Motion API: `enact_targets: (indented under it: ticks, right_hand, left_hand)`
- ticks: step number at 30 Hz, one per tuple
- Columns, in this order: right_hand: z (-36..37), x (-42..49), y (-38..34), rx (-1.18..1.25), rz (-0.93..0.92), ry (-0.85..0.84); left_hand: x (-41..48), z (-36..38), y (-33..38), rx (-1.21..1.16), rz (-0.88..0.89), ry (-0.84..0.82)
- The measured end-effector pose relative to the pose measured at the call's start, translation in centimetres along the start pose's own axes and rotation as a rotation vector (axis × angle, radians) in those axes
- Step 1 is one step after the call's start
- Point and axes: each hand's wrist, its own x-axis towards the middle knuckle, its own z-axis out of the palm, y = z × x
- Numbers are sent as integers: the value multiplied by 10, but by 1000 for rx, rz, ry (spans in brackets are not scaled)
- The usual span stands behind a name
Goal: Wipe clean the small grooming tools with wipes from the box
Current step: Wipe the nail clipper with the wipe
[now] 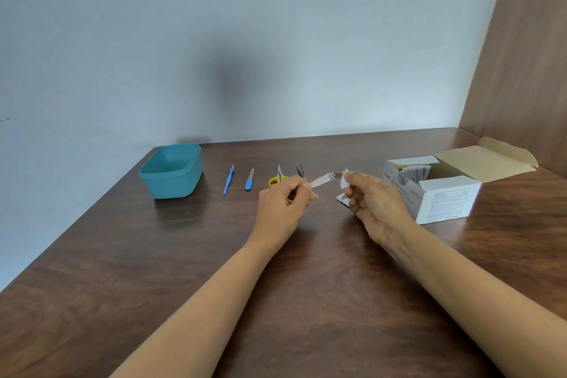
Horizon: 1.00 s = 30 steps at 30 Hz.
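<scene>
My left hand (pixel 283 202) is curled closed around the handle end of a small silver metal nail clipper (pixel 322 180). I pinch it between thumb and fingers, and its head sticks out past my fingertips toward my right hand (pixel 379 205). My right hand is turned palm-up. Its thumb and forefinger pinch a small folded white wipe (pixel 345 182), and the other fingers are loosely bent. The wipe sits right at the clipper's tip, though I cannot tell whether it actually touches the metal.

Just under my right fingertips is a torn silvery foil packet (pixel 342 198). Whether my lower fingers hold it or it lies on the dark brown wooden table (pixel 306 285) I cannot tell.

Just beyond and outside my right hand stands the white cardboard box of alcohol swabs (pixel 441 199), its lid flipped back and packets showing in the opening.

Partly hidden behind my left knuckles are small yellow-handled scissors (pixel 277 178), and dark metal tweezers (pixel 300 169) lie just past my left fingertips. Further out on the outer side of my left hand lie a blue-handled nail file (pixel 249 180), then a slim blue plastic cuticle tool (pixel 227 180). Well beyond those stands an open teal plastic tub (pixel 171 172).
</scene>
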Motion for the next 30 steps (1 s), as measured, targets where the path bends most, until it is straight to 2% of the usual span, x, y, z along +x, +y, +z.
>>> enact_targets:
  ticks: [7,15,20,24,30]
  right_hand:
    - [3,-4,5,-3,15,-21]
    - [7,-10,12,-136,-87,-103]
    - [8,-9,10,-163,-88,-132]
    - [6,-7,5,-158,-72,-154]
    - [6,-6,3,-171,-47,-188]
  left_hand:
    - [-3,5,7,37,33,-77]
    - [-3,6,5,72,92,-2]
    - [-2,4,7,83,163,-72]
    - [0,0,8,-45,13,-120]
    - [5,-3,11,-453,-316,-151]
